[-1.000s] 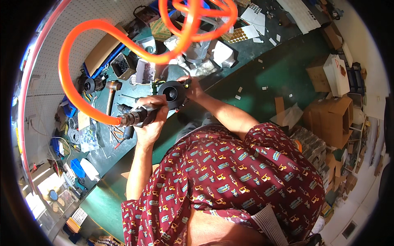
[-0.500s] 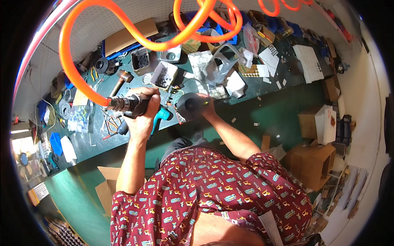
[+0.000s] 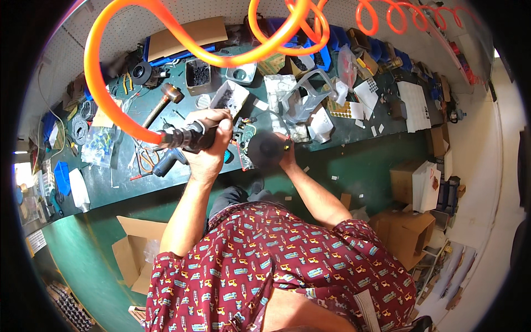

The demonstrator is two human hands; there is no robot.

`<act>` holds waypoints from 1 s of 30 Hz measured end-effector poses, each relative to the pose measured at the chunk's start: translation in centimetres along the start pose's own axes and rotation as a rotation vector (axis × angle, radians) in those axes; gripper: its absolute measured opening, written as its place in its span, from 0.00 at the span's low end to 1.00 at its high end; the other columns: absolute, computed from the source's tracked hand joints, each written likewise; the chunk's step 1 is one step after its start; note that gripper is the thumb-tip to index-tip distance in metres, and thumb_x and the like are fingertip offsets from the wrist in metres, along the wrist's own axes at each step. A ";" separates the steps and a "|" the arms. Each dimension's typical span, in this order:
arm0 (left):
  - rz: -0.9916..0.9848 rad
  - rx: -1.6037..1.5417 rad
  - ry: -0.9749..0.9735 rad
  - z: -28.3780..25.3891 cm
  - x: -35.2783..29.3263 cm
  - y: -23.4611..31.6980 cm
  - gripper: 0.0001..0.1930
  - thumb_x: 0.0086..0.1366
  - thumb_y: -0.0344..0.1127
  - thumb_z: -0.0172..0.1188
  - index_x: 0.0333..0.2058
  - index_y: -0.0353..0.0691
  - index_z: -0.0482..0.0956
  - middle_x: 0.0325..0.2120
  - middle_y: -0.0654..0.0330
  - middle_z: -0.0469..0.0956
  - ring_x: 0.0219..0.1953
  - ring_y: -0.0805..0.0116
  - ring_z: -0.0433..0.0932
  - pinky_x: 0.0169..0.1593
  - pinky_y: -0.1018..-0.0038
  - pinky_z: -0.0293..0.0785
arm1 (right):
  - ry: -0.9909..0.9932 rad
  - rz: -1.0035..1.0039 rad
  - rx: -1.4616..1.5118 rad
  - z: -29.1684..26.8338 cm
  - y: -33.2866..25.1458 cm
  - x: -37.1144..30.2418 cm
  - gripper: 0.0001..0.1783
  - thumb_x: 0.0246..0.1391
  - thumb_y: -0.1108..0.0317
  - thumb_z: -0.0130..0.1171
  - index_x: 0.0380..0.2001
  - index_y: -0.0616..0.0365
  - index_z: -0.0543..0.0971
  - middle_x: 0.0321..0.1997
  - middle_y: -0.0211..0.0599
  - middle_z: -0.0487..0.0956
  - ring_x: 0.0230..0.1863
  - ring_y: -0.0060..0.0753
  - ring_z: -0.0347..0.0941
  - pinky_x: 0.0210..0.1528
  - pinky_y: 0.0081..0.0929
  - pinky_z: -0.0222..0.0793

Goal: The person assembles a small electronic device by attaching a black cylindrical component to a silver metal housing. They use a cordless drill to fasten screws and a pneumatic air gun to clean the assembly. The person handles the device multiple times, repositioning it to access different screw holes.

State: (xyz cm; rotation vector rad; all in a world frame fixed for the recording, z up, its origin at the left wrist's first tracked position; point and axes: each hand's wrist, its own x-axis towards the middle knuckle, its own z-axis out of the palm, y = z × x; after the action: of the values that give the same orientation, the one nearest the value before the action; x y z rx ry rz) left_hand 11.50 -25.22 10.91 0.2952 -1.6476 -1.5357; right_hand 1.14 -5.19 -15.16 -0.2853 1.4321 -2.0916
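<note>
My left hand (image 3: 210, 157) is closed around a black air tool (image 3: 191, 138), whose metal coupling joins an orange coiled hose (image 3: 95, 83). The tool's working end is hidden by my fingers. To its right, my right hand (image 3: 287, 157) grips a dark round part (image 3: 265, 148) by its right side. That part is smeared and shows a darker round centre. A gap separates the tool and the part, and both are held above the bench's front edge. A blue-grey power tool (image 3: 170, 162) lies left of my left wrist, and a bit of a teal tool (image 3: 228, 156) shows right of it.
The green bench (image 3: 119, 191) carries a hammer (image 3: 164, 104), a box of black pieces (image 3: 198, 74), a white tray (image 3: 231, 97) and a clear plastic housing (image 3: 307, 97). The hose loops over the left and far side. Cardboard boxes (image 3: 130, 252) stand on the floor.
Both hands have shifted slightly to the right in view, still holding the air tool and the round part. The view itself has turned a little, and my left hand now covers more of the teal tool.
</note>
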 end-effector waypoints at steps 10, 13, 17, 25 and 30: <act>-0.100 -0.109 0.036 1.2 -1.1 -1.2 0.08 0.58 0.20 0.66 0.35 0.34 0.77 0.35 0.56 0.80 0.37 0.70 0.80 0.45 0.71 0.78 | -0.083 0.172 0.416 -1.0 -1.3 -0.9 0.36 0.64 0.42 0.40 0.48 0.69 0.78 0.51 0.45 0.79 0.55 0.36 0.75 0.61 0.36 0.71; -0.140 -0.107 0.048 1.5 -1.2 -1.1 0.06 0.58 0.20 0.66 0.34 0.33 0.79 0.34 0.57 0.80 0.36 0.70 0.80 0.44 0.72 0.78 | -0.132 0.162 0.294 -2.1 -0.3 -0.3 0.37 0.63 0.42 0.39 0.50 0.70 0.76 0.51 0.45 0.79 0.54 0.36 0.75 0.62 0.37 0.71; -0.130 -0.077 0.028 1.5 -1.4 -1.5 0.06 0.58 0.21 0.67 0.33 0.34 0.80 0.33 0.57 0.80 0.36 0.70 0.80 0.44 0.73 0.77 | -0.135 0.174 0.294 -2.4 0.0 -0.1 0.36 0.63 0.44 0.38 0.50 0.70 0.77 0.52 0.46 0.79 0.54 0.36 0.76 0.62 0.36 0.71; -0.128 -0.125 0.055 1.5 -1.7 -1.4 0.09 0.57 0.21 0.68 0.35 0.35 0.79 0.34 0.57 0.80 0.37 0.69 0.81 0.45 0.71 0.79 | -0.095 0.162 0.379 -0.4 -2.0 -0.7 0.31 0.64 0.50 0.42 0.49 0.71 0.77 0.51 0.46 0.80 0.52 0.36 0.78 0.59 0.35 0.75; -0.142 -0.142 0.064 1.4 -1.8 -1.5 0.09 0.57 0.21 0.68 0.36 0.34 0.79 0.34 0.56 0.80 0.36 0.70 0.81 0.43 0.72 0.79 | -0.119 0.128 0.425 -0.2 -2.0 -0.6 0.30 0.65 0.52 0.42 0.49 0.69 0.78 0.50 0.46 0.81 0.51 0.34 0.78 0.57 0.34 0.76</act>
State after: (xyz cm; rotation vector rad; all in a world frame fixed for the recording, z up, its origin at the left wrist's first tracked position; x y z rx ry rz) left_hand 11.09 -23.35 8.95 0.3873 -1.4864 -1.7223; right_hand 0.86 -4.21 -13.29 -0.1396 0.8839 -2.1688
